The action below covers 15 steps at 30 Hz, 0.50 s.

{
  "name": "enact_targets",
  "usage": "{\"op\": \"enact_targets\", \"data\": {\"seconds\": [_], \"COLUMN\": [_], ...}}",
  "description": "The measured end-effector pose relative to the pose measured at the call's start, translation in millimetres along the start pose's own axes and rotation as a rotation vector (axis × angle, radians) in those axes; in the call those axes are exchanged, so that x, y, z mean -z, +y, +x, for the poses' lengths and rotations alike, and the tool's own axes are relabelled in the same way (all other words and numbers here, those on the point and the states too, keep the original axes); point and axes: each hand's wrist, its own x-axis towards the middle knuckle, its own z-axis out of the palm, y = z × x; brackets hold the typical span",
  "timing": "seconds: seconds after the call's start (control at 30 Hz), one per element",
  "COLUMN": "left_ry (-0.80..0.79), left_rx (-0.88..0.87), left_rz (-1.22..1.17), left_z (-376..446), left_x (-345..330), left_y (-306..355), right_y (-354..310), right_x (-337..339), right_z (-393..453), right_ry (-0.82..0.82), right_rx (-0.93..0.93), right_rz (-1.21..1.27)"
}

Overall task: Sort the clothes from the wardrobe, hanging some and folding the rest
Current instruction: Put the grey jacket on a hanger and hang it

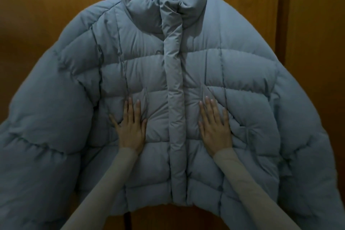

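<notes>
Both arms reach forward and up from near edge, converging slightly toward centre. Beige sleeves (104, 188) cover both forearms down to wrists. Left hand (131, 127) flat, palm away, fingers straight and pointing up, thumb spread toward right, little finger splayed left. Right hand (214, 127) flat likewise, fingers straight and slightly fanned, pointing up, thumb toward left. Hands level with each other, well apart, wrists bent back slightly. Neither hand curls or grips.
</notes>
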Motion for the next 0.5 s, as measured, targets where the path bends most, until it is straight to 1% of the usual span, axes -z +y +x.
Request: {"op": "enact_targets", "data": {"seconds": [0.07,0.1,0.17,0.2,0.27,0.33,0.4,0.43,0.5], "left_ry": [-0.008,-0.009,0.032,0.085,0.218,0.287,0.276,0.267,0.257], "left_rx": [0.041,0.085,0.181,0.191,0.104,0.000,-0.074,-0.113,-0.250], "left_rz": [-0.035,-0.077,-0.213,-0.285,-0.421,-0.609,-0.788,-0.821,-0.818], "left_z": [-3.6,-5.7,-6.1,-3.8,3.1,9.8,12.9,12.8,8.4], "left_x": [3.6,7.8,20.4,29.5,48.2,60.9,73.3,77.7,80.5], "left_y": [6.4,12.2,30.4,42.0,71.0,102.8,135.7,150.5,179.0], "right_y": [-3.5,-3.9,-1.8,1.4,14.0,31.2,49.2,57.9,75.7], "right_x": [6.3,11.6,27.0,36.1,52.5,61.3,67.5,70.9,76.9], "right_z": [3.6,8.1,19.9,26.2,35.6,36.0,28.9,24.0,14.4], "right_ry": [0.026,0.047,0.086,0.109,0.177,0.244,0.293,0.311,0.341], "right_rx": [-0.027,-0.050,-0.112,-0.146,-0.204,-0.238,-0.263,-0.268,-0.305], "right_rz": [0.032,0.085,0.266,0.361,0.499,0.589,0.690,0.723,0.706]}}
